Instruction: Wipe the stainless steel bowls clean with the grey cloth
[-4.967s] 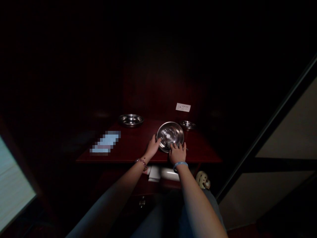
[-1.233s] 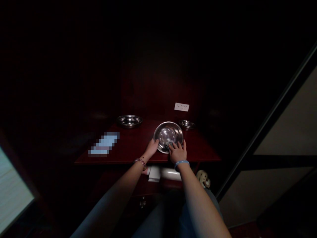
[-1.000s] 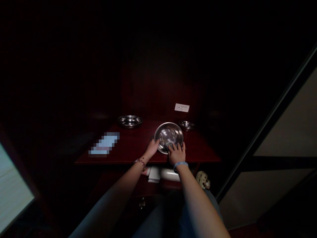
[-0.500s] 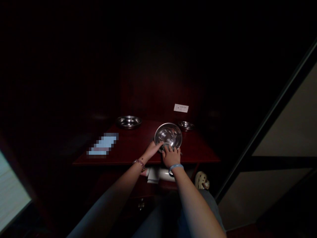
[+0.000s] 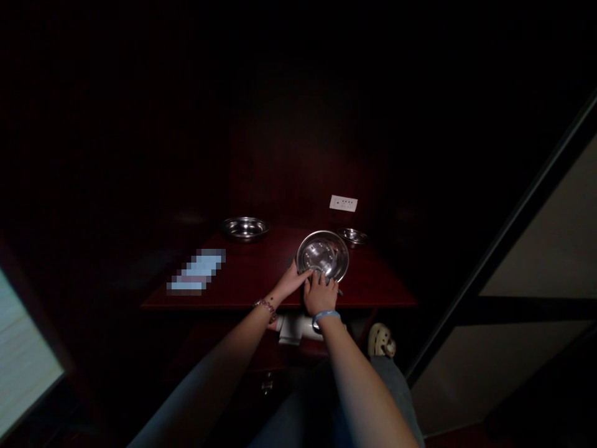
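A shiny stainless steel bowl (image 5: 324,252) is tilted with its inside towards me, above the dark red desk. My left hand (image 5: 291,279) grips its lower left rim, with the thumb over the edge. My right hand (image 5: 321,295) presses its fingers into the lower inside of the bowl. Under those fingers lies a grey piece that looks like a cloth (image 5: 329,277), mostly hidden; a dark end of it pokes out to the right of the hand.
On the desk (image 5: 252,280), a steel basin (image 5: 245,229) stands at the back left and a smaller steel bowl (image 5: 353,237) at the back right. A blurred pale flat item (image 5: 198,272) lies left. A white socket plate (image 5: 344,203) is on the wall. White rolled material (image 5: 291,328) lies below.
The bowl has shifted slightly right in view and turned a little. My right hand's fingers have moved slightly along its lower inside; the left hand keeps its hold on the rim.
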`<move>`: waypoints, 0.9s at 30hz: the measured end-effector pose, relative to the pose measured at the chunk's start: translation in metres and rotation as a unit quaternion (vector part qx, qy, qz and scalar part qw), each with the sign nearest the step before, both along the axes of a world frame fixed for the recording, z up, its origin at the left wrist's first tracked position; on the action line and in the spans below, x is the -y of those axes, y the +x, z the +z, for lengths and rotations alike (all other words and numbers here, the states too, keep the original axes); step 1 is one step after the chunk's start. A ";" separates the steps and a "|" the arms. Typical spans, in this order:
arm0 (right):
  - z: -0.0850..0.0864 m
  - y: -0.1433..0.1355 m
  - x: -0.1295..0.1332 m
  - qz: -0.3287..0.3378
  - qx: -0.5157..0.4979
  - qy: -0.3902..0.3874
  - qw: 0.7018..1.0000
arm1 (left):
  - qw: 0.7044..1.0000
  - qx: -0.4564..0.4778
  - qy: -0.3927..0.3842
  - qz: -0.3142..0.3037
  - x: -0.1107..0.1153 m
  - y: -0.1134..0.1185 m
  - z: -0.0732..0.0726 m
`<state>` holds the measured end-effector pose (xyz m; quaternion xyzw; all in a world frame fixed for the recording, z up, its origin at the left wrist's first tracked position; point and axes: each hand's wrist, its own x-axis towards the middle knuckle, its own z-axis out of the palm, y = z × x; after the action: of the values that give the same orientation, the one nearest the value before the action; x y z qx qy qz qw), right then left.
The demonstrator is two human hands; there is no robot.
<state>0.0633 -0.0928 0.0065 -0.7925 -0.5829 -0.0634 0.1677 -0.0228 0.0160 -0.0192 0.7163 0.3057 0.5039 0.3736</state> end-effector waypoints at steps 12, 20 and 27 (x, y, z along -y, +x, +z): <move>0.006 0.003 0.003 0.099 -0.013 -0.026 0.995 | 1.000 0.013 -0.017 0.019 -0.004 0.002 0.001; 0.010 0.007 0.005 0.131 0.009 -0.046 0.990 | 0.999 0.023 -0.029 0.033 -0.006 0.001 0.001; 0.013 0.005 0.012 0.106 0.045 -0.036 0.993 | 0.997 0.058 -0.010 0.046 -0.011 0.002 -0.001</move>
<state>0.0686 -0.1048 0.0190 -0.7277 -0.6729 -0.0601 0.1185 -0.0210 0.0267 -0.0198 0.6671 0.3213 0.5585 0.3739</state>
